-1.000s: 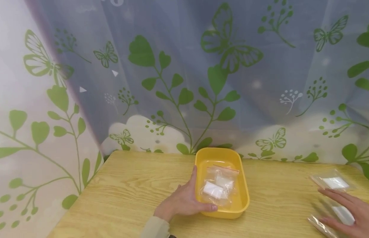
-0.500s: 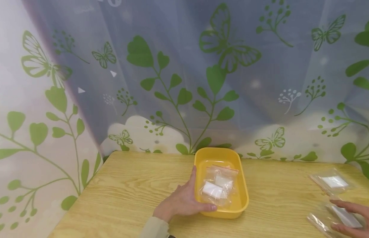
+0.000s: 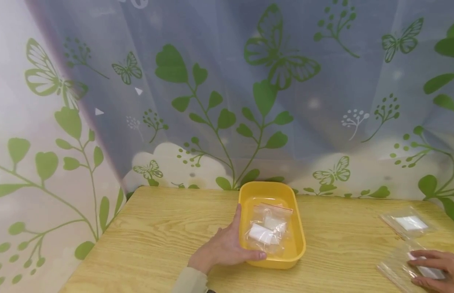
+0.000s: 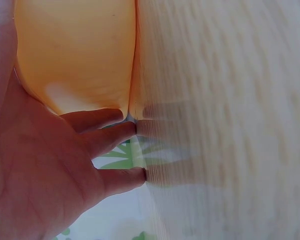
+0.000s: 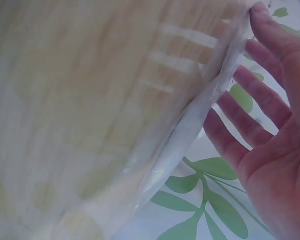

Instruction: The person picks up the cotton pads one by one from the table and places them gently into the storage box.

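Note:
In the head view, a yellow plastic tray (image 3: 300,248) stands near the table's back edge, with clear zip bags (image 3: 262,234) holding white pieces inside. My left hand (image 3: 227,246) rests against its near left corner, thumb along the near rim. The left wrist view shows the other fingers (image 4: 122,181) straight, their tips down at the table beside the tray's wall. At the right, my right hand (image 3: 439,266) lies over another clear bag (image 3: 399,260) with a white piece in it. Its fingers (image 5: 262,97) are spread and touch the bag in the right wrist view.
One more clear bag with a white piece (image 3: 411,223) lies just behind the right hand. The wood-grain table (image 3: 168,228) meets a curtain (image 3: 219,81) printed with leaves and butterflies along its back edge.
My right hand has shifted slightly right, and its fingers have come down onto the near bag's white piece. The left hand and the tray stay put.

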A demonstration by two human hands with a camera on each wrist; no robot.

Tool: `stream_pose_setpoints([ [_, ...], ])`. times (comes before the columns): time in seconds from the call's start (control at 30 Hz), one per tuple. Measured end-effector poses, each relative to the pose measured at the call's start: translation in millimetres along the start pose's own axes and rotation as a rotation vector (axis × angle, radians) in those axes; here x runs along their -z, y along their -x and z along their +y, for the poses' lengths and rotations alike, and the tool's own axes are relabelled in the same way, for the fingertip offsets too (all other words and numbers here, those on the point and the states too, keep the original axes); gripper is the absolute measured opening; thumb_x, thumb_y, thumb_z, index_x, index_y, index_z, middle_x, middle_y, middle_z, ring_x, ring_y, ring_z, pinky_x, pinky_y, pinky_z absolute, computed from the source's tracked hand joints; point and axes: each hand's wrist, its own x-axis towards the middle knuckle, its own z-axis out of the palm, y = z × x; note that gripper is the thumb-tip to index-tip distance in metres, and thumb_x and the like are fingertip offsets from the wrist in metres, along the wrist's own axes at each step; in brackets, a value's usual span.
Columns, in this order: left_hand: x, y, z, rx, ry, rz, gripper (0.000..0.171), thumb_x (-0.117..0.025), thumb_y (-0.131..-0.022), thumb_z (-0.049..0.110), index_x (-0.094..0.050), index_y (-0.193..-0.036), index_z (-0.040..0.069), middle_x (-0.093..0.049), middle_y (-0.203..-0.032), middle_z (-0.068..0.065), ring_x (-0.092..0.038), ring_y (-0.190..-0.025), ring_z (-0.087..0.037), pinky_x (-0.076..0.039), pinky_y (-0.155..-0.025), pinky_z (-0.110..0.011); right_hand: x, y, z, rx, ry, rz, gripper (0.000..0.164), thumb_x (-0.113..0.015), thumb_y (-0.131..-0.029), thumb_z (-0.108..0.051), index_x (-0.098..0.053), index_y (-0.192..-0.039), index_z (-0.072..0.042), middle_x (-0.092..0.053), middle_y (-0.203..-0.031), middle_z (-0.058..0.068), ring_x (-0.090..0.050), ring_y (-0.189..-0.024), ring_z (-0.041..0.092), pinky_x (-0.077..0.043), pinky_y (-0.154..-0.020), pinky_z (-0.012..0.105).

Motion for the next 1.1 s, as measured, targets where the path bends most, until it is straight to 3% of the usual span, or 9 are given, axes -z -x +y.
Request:
stream_pose_setpoints([
  [0.13, -0.7, -0.3, -1.2, 0.003, -0.005, 0.001, 0.141, -0.078, -0.073, 0.072, 0.017, -0.164, 0.023, -0.030, -0.167, -0.019, -0.039, -0.150, -0.041, -0.014, -0.127, -0.065, 1, -4, -1, 0.034, -0.017, 0.002, 0.051, -0.100, -0.040, -0.016, -0.080, -0.082, -0.035, -0.047, -0.113, -0.046, -0.050, -0.088, -0.022, -0.031, -0.067, -0.007],
  [0.3, -1.3, 0.5, -1.3, 0.013, -0.007, -0.005, 0.141, -0.077, -0.073, 0.074, 0.018, -0.164, 0.023, -0.031, -0.166, -0.020, -0.039, -0.149, -0.042, -0.014, -0.127, -0.064, -2, -10, -2, 0.143, -0.104, 0.073, 0.044, -0.101, -0.043, -0.021, -0.079, -0.079, -0.033, -0.056, -0.112, -0.042, -0.053, -0.090, -0.025, -0.037, -0.067, -0.006],
  [0.57, -0.4, 1.5, -0.1, 0.026, -0.002, -0.005, 0.140, -0.078, -0.073, 0.073, 0.018, -0.163, 0.026, -0.033, -0.165, -0.022, -0.035, -0.149, -0.049, -0.016, -0.126, -0.066, 0, -16, -5, 0.183, -0.095, 0.078, 0.020, -0.093, -0.070, -0.039, -0.075, -0.072, -0.030, -0.057, -0.109, -0.042, -0.050, -0.090, -0.031, -0.038, -0.065, -0.004],
  [0.8, -0.2, 1.7, 1.2, 0.028, -0.001, -0.009, 0.140, -0.077, -0.073, 0.074, 0.019, -0.163, 0.027, -0.031, -0.165, -0.022, -0.035, -0.149, -0.049, -0.015, -0.126, -0.067, -3, -25, -14, 0.252, -0.123, 0.225, 0.040, -0.060, -0.093, -0.061, -0.075, -0.081, -0.026, -0.057, -0.121, -0.041, -0.048, -0.110, -0.031, -0.039, -0.080, -0.007],
  [0.93, 0.1, 2.3, 1.3, 0.037, -0.003, -0.012, 0.140, -0.078, -0.073, 0.074, 0.018, -0.163, 0.027, -0.031, -0.165, -0.023, -0.033, -0.149, -0.051, -0.017, -0.125, -0.067, -5, -32, -24, 0.287, -0.123, 0.283, 0.045, -0.052, -0.099, -0.057, -0.076, -0.084, -0.022, -0.054, -0.128, -0.043, -0.048, -0.116, -0.029, -0.039, -0.087, -0.007],
  [1.1, -0.4, 2.2, 0.4, 0.024, 0.001, -0.009, 0.140, -0.078, -0.073, 0.072, 0.018, -0.163, 0.026, -0.032, -0.165, -0.022, -0.036, -0.149, -0.046, -0.014, -0.127, -0.065, -5, -39, -34, 0.253, -0.056, 0.297, 0.048, -0.049, -0.100, -0.059, -0.076, -0.084, -0.022, -0.058, -0.119, -0.040, -0.046, -0.113, -0.031, -0.042, -0.078, -0.006],
])
